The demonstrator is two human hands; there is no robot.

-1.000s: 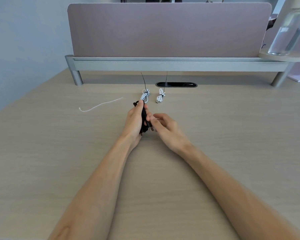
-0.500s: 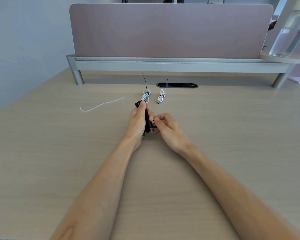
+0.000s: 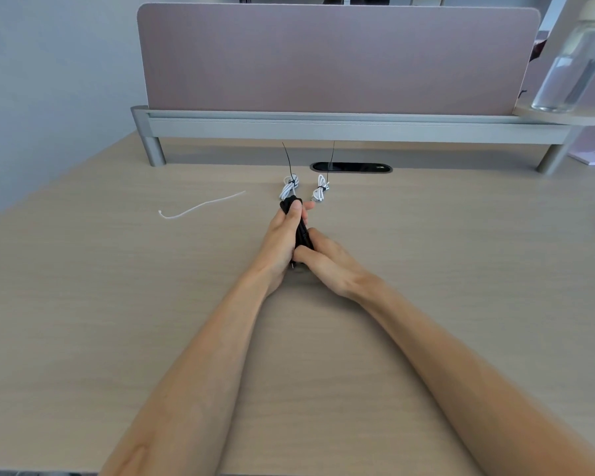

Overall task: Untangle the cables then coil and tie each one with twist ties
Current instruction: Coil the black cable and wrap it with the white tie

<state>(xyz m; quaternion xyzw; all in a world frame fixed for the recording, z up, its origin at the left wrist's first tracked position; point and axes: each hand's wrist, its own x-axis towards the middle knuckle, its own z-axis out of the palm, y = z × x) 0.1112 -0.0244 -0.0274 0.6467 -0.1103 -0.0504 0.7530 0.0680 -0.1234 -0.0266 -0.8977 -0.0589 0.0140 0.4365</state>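
Observation:
A coiled black cable stands on edge at the middle of the desk. My left hand grips the coil from the left, thumb over its top end. My right hand presses against the lower part of the coil from the right, fingers curled on it. Just beyond lie two small white cable coils, each bound with a black tie whose tail sticks up. A loose white twist tie lies to the left on the desk.
A grey raised shelf with a mauve divider panel closes off the back. A black cable slot sits under it. A clear water bottle stands on the shelf's right end. The wooden desk stretches wide on both sides.
My right hand has slid in closer and lower against the black coil. My left hand still holds the coil in about the same place.

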